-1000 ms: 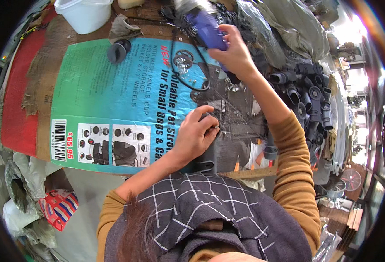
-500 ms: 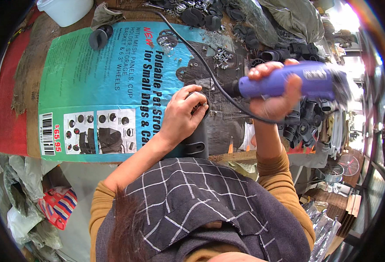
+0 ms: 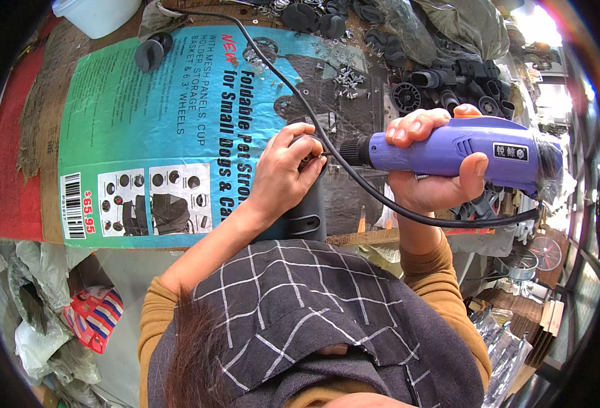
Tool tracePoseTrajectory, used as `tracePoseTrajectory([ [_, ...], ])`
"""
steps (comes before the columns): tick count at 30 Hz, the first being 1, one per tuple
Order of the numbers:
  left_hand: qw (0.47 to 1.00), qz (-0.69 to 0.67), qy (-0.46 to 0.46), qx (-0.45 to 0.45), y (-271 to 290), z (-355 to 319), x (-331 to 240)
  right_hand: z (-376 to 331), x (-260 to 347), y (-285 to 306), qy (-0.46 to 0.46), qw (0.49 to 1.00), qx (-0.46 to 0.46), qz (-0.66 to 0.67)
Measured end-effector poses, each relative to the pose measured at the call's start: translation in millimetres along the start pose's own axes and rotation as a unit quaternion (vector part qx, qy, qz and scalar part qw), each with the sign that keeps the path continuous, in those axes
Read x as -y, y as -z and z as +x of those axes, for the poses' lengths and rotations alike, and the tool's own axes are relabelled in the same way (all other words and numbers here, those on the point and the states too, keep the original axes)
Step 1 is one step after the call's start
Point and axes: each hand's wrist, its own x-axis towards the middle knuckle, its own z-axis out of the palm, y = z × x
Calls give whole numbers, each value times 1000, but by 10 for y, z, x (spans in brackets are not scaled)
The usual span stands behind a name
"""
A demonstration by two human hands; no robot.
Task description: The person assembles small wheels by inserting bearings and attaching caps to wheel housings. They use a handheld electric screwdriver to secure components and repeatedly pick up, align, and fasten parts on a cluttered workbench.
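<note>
My right hand [image 3: 430,178] grips a purple corded power tool [image 3: 453,149], held level with its tip pointing left. The tip meets a dark grey plastic part [image 3: 304,208] that my left hand [image 3: 285,171] holds upright by its top, on a flattened printed cardboard box [image 3: 143,129]. The tool's black cable [image 3: 272,68] runs from the far edge of the box, loops under my right hand and back to the tool's rear. My own head and checked scarf fill the lower middle of the view.
A white bucket [image 3: 96,13] stands at the far left. A black wheel [image 3: 151,51] lies on the box, loose screws [image 3: 346,76] further right. Several black plastic parts [image 3: 449,81] are piled at the far right. Plastic bags [image 3: 35,319] lie at the lower left.
My right hand lifted the purple tool from the far side of the box, swung it right and brought its tip to the part in my left hand.
</note>
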Motion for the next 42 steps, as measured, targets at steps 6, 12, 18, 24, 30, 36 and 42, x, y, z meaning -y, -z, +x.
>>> tracePoseTrajectory([
  [6, 999, -29, 28, 5, -1, -19, -2, -56, 23, -49, -5, 1000, 4, -26],
  [12, 999, -42, 12, 2, -4, -9, 12, -89, 17, -54, 17, 998, 28, -56],
  [18, 999, -16, 30, -2, 2, -32, 1, -181, -31, -86, 9, 998, 35, -42],
  [24, 996, -41, 77, 15, 9, -37, 20, -181, -74, -130, 3, 997, 55, -48],
  [30, 995, -48, 84, 10, 4, -42, 11, -204, -43, -204, -30, 989, 56, -133],
  [36, 1000, 6, 11, -2, 6, -2, 25, -230, 6, -273, 0, 982, 112, -154],
  [42, 992, -62, 112, 14, -6, -7, -21, -202, -63, -220, -60, 980, 118, -147],
])
